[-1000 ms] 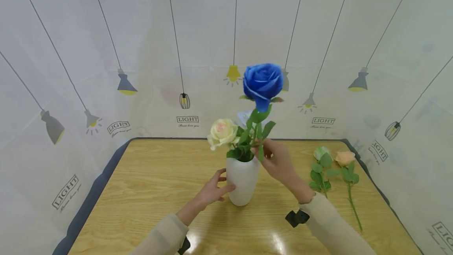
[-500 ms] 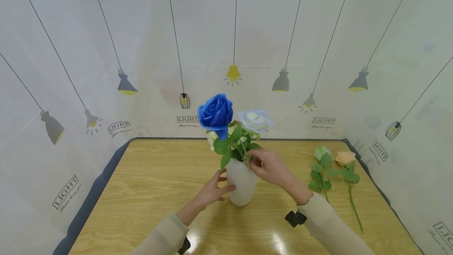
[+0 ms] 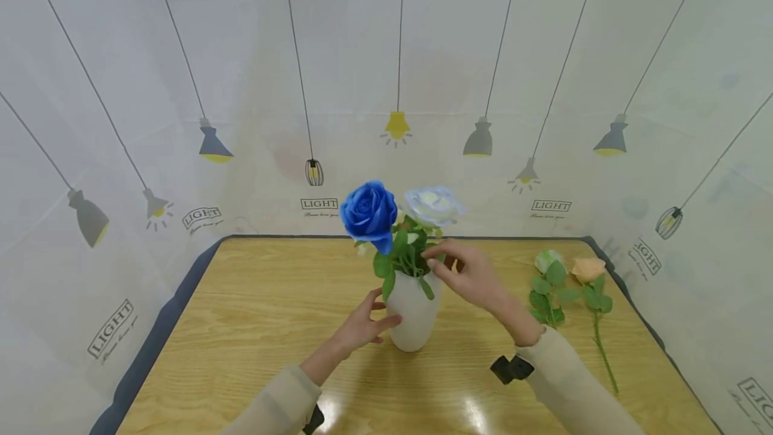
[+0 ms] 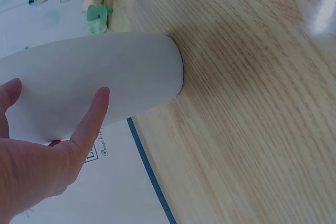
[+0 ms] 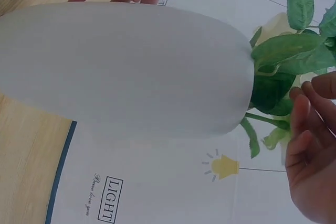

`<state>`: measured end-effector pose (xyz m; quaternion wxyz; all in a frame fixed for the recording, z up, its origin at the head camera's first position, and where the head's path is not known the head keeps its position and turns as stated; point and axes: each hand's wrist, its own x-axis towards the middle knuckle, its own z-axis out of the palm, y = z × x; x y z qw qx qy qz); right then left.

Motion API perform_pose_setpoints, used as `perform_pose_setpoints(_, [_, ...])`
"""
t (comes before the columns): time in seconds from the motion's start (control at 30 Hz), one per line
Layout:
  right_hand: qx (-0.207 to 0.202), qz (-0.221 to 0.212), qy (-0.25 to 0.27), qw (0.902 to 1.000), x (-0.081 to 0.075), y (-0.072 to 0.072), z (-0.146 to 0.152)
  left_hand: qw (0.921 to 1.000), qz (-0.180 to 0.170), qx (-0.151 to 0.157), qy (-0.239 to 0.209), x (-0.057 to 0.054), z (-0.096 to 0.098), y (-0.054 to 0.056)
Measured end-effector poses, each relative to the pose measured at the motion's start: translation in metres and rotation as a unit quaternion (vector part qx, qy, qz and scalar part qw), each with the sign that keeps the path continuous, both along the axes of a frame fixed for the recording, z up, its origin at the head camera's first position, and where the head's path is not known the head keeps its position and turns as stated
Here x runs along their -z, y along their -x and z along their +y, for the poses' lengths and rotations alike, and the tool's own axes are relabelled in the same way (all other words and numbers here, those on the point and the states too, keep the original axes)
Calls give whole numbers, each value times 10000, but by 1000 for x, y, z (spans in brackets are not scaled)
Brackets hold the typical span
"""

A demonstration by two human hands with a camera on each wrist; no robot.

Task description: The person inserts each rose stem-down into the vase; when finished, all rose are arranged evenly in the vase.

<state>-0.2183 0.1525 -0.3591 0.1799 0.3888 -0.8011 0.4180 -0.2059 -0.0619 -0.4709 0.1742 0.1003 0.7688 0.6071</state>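
Observation:
A white vase [image 3: 413, 311] stands upright on the wooden table, its mouth full of leafy stems. The large blue rose [image 3: 367, 212] leans left above the rim, and a pale bluish-white rose [image 3: 433, 205] rises behind on the right. Another cream bloom is mostly hidden behind the blue one. My left hand [image 3: 357, 326] rests on the vase's left side, thumb on the front, fingers spread. At the vase's mouth, my right hand [image 3: 472, 275] has loosely bent fingers beside the green leaves [image 5: 287, 53]; no stem shows between its fingertips in the right wrist view.
Two more roses lie at the right of the table: a greenish-white rose [image 3: 548, 262] and a peach rose [image 3: 588, 270] with a long stem. The table [image 3: 272, 301] has a dark edge band, with lamp-printed sheeting [image 3: 260, 86] behind and beside it.
My right hand has brought the blue rose down and left into the vase and its fingers have come off the stem. The left hand has stayed at the vase.

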Motion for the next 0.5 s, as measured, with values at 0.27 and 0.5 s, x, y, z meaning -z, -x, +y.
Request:
perform_pose_setpoints(0.27, [103,131,651,9977,-44,-17,-26,10000,-40,-6,-8,1,-1,1])
perform_pose_setpoints(0.5, [-364,698,10,9969,-31,7,-45,10000,8,60,-66,0,-1,0])
